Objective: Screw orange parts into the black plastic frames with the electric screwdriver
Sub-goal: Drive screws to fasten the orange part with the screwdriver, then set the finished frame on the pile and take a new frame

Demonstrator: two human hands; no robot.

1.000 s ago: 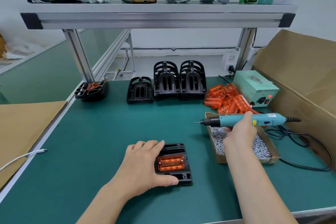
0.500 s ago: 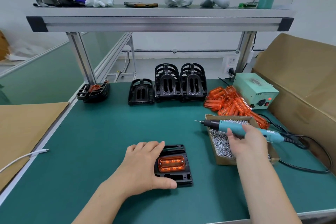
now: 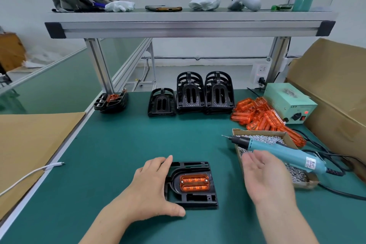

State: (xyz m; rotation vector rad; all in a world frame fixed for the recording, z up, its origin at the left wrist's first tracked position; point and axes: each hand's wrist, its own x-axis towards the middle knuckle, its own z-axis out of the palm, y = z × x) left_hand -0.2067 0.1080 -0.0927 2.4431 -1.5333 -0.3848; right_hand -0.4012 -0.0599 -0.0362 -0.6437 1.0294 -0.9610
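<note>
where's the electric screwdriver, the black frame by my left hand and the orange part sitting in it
electric screwdriver [image 3: 293, 156], head view, on its teal barrel
black frame [image 3: 198, 197], head view, on its bare near edge
orange part [image 3: 194, 183], head view, on its middle

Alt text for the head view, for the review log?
A left hand steadies a black frame with an orange part seated in it on a green table. The open right hand hovers beside a screwdriver lying across a box of screws. Behind are spare frames and a heap of orange parts.
</note>
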